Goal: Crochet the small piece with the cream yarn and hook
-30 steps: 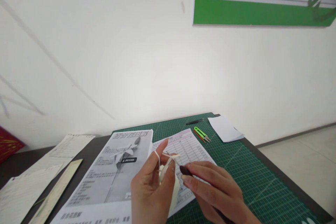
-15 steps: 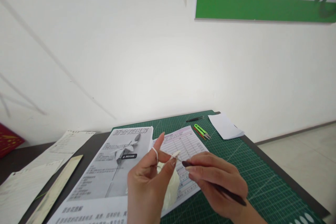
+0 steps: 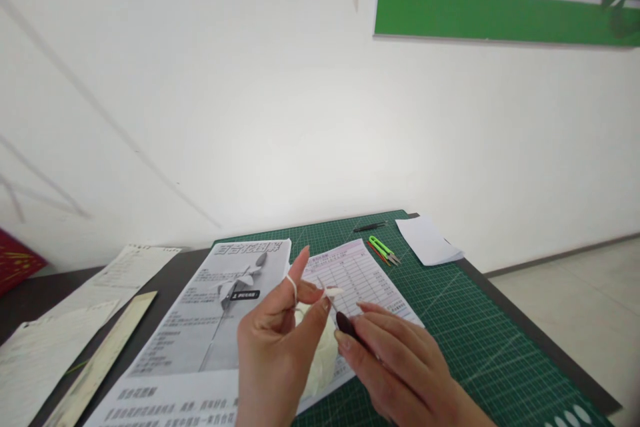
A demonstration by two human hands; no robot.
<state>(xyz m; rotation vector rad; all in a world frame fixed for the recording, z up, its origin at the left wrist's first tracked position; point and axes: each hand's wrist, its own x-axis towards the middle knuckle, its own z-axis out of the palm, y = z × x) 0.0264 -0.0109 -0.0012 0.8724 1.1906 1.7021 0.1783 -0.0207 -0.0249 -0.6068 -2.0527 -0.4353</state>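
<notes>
My left hand (image 3: 273, 347) pinches a small white crochet piece (image 3: 336, 292) between thumb and finger, its index finger pointing up. A strand of white yarn (image 3: 293, 285) loops round that index finger. In my right hand (image 3: 400, 363) is a crochet hook (image 3: 344, 323) with a dark brown handle; its thin metal shaft reaches to the white piece, and my fingers cover most of the handle. Behind my left hand sits a pale cream ball of yarn (image 3: 323, 363), partly hidden, on the printed sheets.
A sheet with a flower picture (image 3: 200, 320) and a ruled form (image 3: 357, 267) lie on the green cutting mat (image 3: 480, 333). Farther back are green thread snips (image 3: 383, 249), black tweezers (image 3: 369, 227) and white paper (image 3: 429, 240). Left are a ruler (image 3: 103, 360) and handwritten papers (image 3: 65, 340).
My right hand has moved left, closer to my left hand, and the hook's handle has turned to a steeper angle. My left hand has shifted slightly left, still pinching the white piece.
</notes>
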